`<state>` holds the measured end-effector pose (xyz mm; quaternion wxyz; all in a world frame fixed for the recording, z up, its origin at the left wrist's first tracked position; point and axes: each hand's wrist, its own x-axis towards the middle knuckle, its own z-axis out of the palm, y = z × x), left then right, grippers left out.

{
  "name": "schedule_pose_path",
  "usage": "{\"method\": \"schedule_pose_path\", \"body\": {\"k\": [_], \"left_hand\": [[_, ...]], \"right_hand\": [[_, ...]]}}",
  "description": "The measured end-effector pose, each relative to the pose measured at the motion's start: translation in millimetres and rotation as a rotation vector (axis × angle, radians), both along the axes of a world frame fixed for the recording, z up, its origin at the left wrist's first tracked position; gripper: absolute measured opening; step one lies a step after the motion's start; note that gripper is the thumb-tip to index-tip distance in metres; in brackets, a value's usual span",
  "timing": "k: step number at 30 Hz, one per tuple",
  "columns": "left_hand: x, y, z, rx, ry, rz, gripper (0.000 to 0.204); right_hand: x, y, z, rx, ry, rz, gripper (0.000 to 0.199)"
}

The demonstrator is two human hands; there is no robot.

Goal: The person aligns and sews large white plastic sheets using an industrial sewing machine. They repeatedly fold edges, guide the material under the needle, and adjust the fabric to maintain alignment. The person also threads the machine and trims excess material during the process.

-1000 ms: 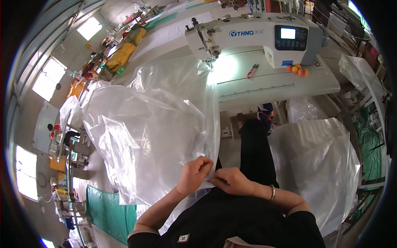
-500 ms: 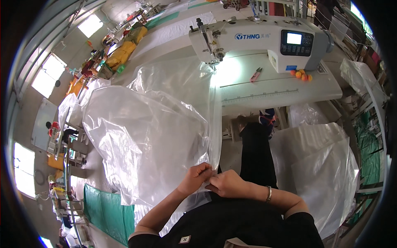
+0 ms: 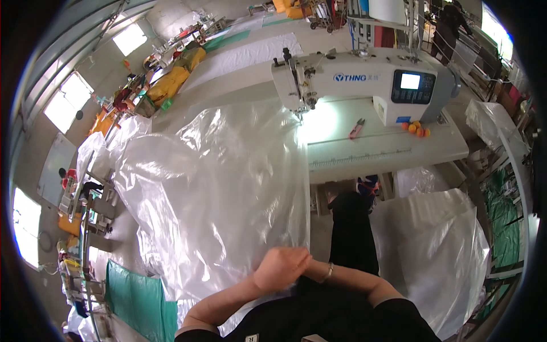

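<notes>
A large clear plastic sheet runs from under the sewing machine's needle area toward my body, its right edge pulled fairly straight. At the near end of that edge my left hand is closed, knuckles up, on the plastic. My right hand lies against it, mostly covered by the left hand, so its fingers are hidden. A bracelet circles the right wrist. The white sewing machine stands ahead with its lamp lit over the needle.
On the machine table lie pink-handled snips and several small orange fruits. More plastic sheeting hangs at my right. A green sheet is on the floor at left. Another person stands at the far right.
My left hand has rolled over toward the right and now covers much of the right hand. The sheet's bunched right edge has spread flatter. The whole view has tilted upward.
</notes>
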<state>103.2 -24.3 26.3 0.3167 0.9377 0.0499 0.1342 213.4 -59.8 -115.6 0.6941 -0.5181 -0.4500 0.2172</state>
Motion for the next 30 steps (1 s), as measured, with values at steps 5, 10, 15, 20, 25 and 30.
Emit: {"method": "schedule_pose_path", "body": {"k": [5,10,15,20,25,30], "left_hand": [[-4,0,-21,-0.066,0.06,-0.005,0.017],[1,2,-22,-0.106,0.023,-0.048,0.015],[1,19,-25,-0.387,0.014,0.018,0.015],[11,32,-38,-0.378,-0.006,0.124,0.015],[34,48,-41,-0.327,-0.006,0.189,0.013],[58,64,-36,-0.379,-0.061,0.261,0.011]], "right_hand": [[90,19,8,-0.4,-0.229,-0.054,0.03],[148,69,119,-0.742,-0.787,-0.392,0.025],[153,102,91,-0.833,-1.008,-0.464,0.02],[141,87,107,-0.874,-0.988,-0.327,0.016],[159,106,99,-0.884,-1.015,-0.382,0.018],[171,115,99,-0.889,-1.018,-0.339,0.011]]}}
